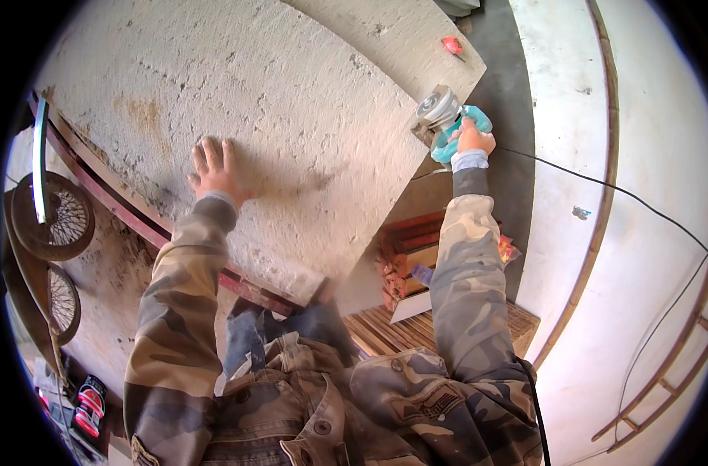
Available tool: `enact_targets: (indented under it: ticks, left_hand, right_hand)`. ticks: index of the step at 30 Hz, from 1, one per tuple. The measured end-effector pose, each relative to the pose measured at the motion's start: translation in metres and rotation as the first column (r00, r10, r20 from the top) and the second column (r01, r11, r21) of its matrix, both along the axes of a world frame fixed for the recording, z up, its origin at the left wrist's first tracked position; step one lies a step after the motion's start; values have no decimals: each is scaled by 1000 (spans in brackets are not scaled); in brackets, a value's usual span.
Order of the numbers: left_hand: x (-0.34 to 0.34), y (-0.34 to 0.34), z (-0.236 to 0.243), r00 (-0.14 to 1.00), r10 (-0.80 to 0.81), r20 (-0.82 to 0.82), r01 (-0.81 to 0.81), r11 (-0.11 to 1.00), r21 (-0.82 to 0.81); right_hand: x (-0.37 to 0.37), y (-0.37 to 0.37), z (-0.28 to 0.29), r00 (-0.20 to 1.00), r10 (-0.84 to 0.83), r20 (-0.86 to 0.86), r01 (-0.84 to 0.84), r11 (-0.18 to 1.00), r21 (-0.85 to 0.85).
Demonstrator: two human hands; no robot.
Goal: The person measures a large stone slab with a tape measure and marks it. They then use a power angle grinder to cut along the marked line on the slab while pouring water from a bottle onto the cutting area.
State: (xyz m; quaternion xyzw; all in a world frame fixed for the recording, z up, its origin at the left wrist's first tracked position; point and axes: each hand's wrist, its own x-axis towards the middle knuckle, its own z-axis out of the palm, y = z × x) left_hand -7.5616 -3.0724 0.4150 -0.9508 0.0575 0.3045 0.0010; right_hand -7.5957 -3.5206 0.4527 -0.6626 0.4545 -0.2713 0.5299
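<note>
A large pale, pitted slab [307, 101] fills the upper middle, with a second slab [401, 39] behind its top right edge. My left hand [219, 172] lies palm down on the large slab, fingers spread. My right hand [474, 138] grips a teal power tool [447, 152] with a round metal guarded head, held at the slab's right edge; whether its disc touches the slab is unclear. A black cord [573, 175] trails right from the tool. A small red object [452, 45] lies on the second slab, above the tool. A dark red metal bar [136, 217] runs under the large slab's left edge.
Spoked wheels [65, 221] stand at left, below a bright metal strip [40, 159]. Red-and-black items [90, 404] sit lower left. Red stacked material [401, 248] and slatted wood [385, 332] are beneath the slab. A white surface [641, 93] with long bamboo-like poles [665, 392] spans the right.
</note>
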Motion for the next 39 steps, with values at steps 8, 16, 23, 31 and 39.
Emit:
enact_targets:
  ticks: [8, 16, 23, 31, 39]
  left_hand:
    - [2, -1, 5, 1000, 7, -30, -7, 999, 32]
    - [1, 2, -1, 999, -5, -31, 5, 1000, 22]
    - [-1, 3, -3, 1000, -3, -1, 3, 1000, 2]
    - [-4, 7, -11, 999, 8, 50, -6, 999, -32]
    - [-5, 7, -14, 997, 2, 81, -2, 1000, -7]
  right_hand:
    - [-9, 6, -4, 1000, -1, -1, 1, 998, 60]
    - [-11, 11, -5, 1000, 0, -2, 0, 999, 42]
    - [-21, 18, -3, 1000, 3, 0, -3, 998, 62]
    - [-33, 36, 0, 1000, -2, 15, 1, 997, 76]
    - [-47, 51, 1, 1000, 2, 26, -4, 998, 65]
